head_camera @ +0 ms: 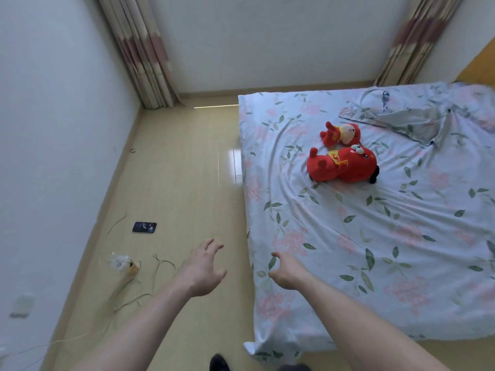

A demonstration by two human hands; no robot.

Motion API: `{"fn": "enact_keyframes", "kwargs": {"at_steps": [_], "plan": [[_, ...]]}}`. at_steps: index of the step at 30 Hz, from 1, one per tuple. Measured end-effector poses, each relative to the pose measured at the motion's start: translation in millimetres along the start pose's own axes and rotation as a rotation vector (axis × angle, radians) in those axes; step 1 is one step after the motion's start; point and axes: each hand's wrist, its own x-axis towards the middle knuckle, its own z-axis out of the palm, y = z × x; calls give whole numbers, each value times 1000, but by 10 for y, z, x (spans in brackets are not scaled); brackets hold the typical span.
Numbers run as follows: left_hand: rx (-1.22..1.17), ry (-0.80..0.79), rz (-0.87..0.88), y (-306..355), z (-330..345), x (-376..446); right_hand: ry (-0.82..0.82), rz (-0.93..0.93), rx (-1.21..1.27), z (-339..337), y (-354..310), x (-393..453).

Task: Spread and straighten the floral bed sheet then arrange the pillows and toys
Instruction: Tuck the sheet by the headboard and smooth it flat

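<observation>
The floral bed sheet [375,236] covers the bed, with wrinkles running across its middle and its near corner hanging to the floor. Two red plush toys lie on their sides at mid-bed, a small one [341,133] behind a larger one [342,166]. A limp pillow [396,116] in the same floral fabric lies crumpled at the far right. My left hand [203,266] hovers over the floor beside the bed, fingers spread, holding nothing. My right hand [288,271] is over the sheet's left edge, thumb and a finger apart; its other fingers are hidden.
On the wooden floor to the left lie a dark phone [144,227], a clear plastic bottle [123,265] and loose cords [158,277]. Curtains [139,49] hang in the far corners. A white wall borders the left. My shoe [218,362] shows at the bottom.
</observation>
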Motion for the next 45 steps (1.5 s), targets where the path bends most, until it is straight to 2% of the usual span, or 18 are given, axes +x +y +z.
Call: {"fn": "enact_keyframes", "kwargs": {"at_steps": [5, 9, 17, 29, 40, 45], "plan": [[49, 13, 55, -304, -736, 372, 80, -8, -15, -120, -648, 134], [64, 14, 129, -308, -1103, 714, 166, -7, -48, -391, -952, 290], [108, 12, 259, -167, -1838, 1552, 226, 2, 15, -1063, -1434, 914], [159, 62, 311, 262, -3369, 4120, 297, 1, 79, -2819, -2315, 2940], [207, 38, 343, 236, -4478, 6168, 339, -33, 155, -4001, -3244, 4483], [206, 21, 396, 183, -5178, 7325, 379, 33, 165, -4577, -3746, 5263]]}}
